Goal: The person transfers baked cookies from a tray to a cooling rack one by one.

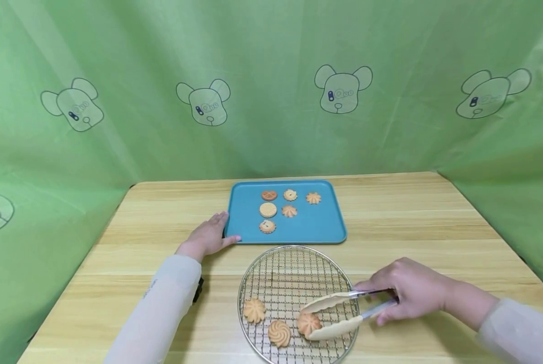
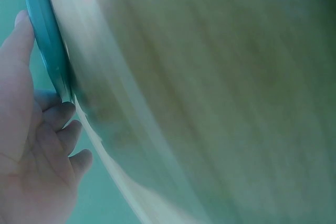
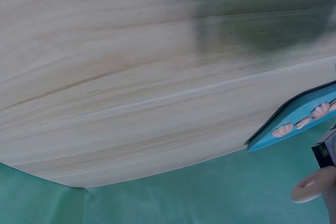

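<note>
My right hand [image 1: 412,288] grips a pair of tongs [image 1: 335,331] with cream-coloured scalloped tips. Those tips stand apart on either side of a flower-shaped cookie [image 1: 308,323] on the round wire rack [image 1: 294,246]. To its left on the rack lie a swirl cookie [image 1: 279,333] and another flower-shaped cookie [image 1: 254,310]. At the near left corner of the blue tray [image 1: 316,227], my left hand [image 1: 209,235] touches the rim, thumb at the front edge and fingers along the side. In the right wrist view only a fingertip [image 3: 314,184] and part of the tongs' handle show.
Several cookies of different shapes lie on the tray, among them a round one [image 1: 268,210] and a heart-shaped one [image 1: 268,195]. The tray stands behind the rack on a wooden table [image 1: 412,217]. A green curtain [image 1: 271,146] with printed bear heads hangs behind and at both sides.
</note>
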A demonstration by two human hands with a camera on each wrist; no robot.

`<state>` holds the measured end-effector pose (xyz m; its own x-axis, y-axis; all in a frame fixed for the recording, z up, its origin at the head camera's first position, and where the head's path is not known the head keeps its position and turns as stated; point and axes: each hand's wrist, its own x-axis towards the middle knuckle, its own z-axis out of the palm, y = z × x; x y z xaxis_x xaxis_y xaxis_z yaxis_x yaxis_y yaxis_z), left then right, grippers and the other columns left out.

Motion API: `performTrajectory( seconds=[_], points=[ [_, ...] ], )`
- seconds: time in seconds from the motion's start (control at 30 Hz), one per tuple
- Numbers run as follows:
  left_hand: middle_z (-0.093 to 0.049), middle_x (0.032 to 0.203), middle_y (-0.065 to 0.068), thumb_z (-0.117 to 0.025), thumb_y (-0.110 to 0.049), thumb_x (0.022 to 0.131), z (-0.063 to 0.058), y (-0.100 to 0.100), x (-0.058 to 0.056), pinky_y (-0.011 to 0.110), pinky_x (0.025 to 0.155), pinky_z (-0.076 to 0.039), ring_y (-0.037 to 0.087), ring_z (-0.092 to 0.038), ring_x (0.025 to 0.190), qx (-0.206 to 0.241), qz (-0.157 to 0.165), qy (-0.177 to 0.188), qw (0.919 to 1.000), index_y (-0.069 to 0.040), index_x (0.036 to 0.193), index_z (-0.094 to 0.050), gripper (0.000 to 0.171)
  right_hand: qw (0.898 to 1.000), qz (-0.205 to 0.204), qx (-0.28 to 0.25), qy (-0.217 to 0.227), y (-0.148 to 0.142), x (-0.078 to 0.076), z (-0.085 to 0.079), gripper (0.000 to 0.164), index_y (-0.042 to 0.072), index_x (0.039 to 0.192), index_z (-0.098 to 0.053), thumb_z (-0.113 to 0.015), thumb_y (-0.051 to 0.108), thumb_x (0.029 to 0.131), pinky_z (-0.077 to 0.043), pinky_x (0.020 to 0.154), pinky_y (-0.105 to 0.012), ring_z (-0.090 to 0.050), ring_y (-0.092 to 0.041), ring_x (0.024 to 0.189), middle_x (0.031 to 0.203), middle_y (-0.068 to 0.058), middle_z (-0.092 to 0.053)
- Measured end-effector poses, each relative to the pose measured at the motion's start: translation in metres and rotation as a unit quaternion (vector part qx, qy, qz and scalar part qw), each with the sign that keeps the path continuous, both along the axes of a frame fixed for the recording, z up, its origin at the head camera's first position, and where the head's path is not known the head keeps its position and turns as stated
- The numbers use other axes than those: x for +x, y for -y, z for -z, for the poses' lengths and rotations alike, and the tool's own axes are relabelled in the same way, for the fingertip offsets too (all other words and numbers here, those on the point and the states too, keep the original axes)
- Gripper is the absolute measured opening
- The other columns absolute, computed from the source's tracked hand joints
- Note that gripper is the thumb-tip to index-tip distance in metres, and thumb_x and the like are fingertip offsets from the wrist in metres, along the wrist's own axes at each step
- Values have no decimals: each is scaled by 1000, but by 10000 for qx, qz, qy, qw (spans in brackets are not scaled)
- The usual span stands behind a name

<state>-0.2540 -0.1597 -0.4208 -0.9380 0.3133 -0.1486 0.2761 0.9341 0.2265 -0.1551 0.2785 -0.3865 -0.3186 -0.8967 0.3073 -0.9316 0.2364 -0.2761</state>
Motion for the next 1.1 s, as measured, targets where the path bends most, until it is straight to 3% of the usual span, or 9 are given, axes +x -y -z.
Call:
performTrajectory(
  seconds=[0.2, 0.87, 1.1],
  points=[
    [-18, 155, 18, -48, -59, 92, 0, 0, 0, 44, 115, -17, 33, -17, 142, 10, -15, 17, 10000, 2, 150, -17, 89, 9999, 20, 102, 85, -1, 3, 1, 56, 3, 113, -69, -81, 40, 73, -44, 57, -6, -54, 10, 68, 91, 5, -71],
    [-18, 155, 18, -47, -59, 92, 1, 0, -1, 43, 115, -16, 33, -16, 142, -52, 7, 19, 10000, 3, 150, -17, 89, 9997, 17, 225, -58, -3, 3, 5, 60, 8, 117, -68, -81, 46, 72, -31, 55, 0, -40, 12, 59, 83, 19, -61],
    [-19, 155, 18, -48, -58, 92, 1, -1, 0, 44, 115, -17, 33, -17, 142, -26, -24, 16, 10000, 3, 150, -17, 89, 9986, 421, 275, -158, -1, 2, 0, 62, 6, 118, -67, -81, 46, 72, -28, 51, 0, -34, 13, 57, 83, 17, -61]
  ],
)
